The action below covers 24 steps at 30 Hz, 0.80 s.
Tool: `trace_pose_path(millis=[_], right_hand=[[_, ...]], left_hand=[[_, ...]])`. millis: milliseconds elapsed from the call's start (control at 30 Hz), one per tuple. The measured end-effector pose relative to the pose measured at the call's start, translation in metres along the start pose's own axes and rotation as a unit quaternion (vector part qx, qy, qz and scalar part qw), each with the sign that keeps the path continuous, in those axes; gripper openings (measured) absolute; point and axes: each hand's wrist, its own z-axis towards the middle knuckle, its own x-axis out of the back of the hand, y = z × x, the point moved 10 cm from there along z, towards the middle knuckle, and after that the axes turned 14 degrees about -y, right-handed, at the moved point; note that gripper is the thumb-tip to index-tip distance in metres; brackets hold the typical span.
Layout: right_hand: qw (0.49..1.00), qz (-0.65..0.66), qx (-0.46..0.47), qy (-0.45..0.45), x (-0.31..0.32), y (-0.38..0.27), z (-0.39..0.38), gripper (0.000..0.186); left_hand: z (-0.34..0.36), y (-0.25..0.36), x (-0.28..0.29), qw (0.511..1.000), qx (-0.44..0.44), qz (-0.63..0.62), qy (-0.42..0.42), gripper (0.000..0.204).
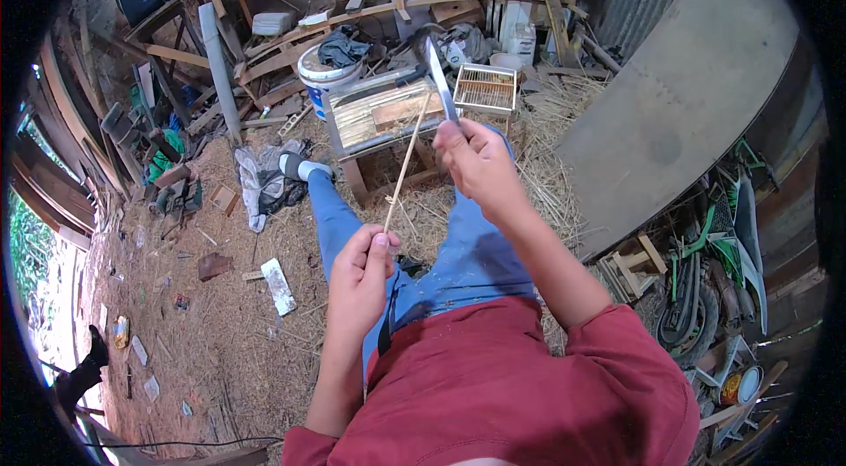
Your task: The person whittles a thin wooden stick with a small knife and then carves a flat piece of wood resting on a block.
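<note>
My left hand (pixel 359 265) is closed round the lower end of a thin, pale wooden stick (pixel 405 164). The stick slants up and to the right, with a small knot partway along it. In my right hand (pixel 480 164) is a knife (pixel 440 78), its bright blade pointing up and its handle hidden in my fist. The blade stands close to the stick's upper end; whether they touch I cannot tell. Beyond my hands is a low worktable (pixel 359 145) bearing thin pale strips (pixel 366 119) and a dark-handled long tool (pixel 381 84).
A small slatted wooden cage (pixel 485 89) stands right of the worktable. Behind it, a white bucket (pixel 319 78) holds dark cloth. A large flat panel (pixel 679 104) leans at the right, near a motorbike wheel (pixel 692 325). Shavings and scraps cover the ground (pixel 220 334).
</note>
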Motion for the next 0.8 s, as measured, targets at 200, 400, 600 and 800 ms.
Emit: trace_pose_path(millis=[200,400,600,800], right_hand=[[0.996,-0.032,0.078,0.002,-0.025,-0.006,0.012,0.031],[0.999,0.022,-0.033,-0.004,-0.015,0.003,0.015,0.027],[0.997,-0.073,-0.001,0.006,-0.018,0.003,0.005,0.030],[0.999,0.000,-0.043,-0.028,-0.020,0.004,-0.004,0.023]], left_hand=[[0.014,0.004,-0.004,0.999,-0.009,0.028,0.026,0.022],[0.016,0.001,-0.001,0.986,-0.016,0.158,0.046,0.022],[0.015,0.016,0.000,0.965,-0.025,0.246,0.090,0.018],[0.021,0.016,-0.003,0.965,-0.018,0.245,0.088,0.019]])
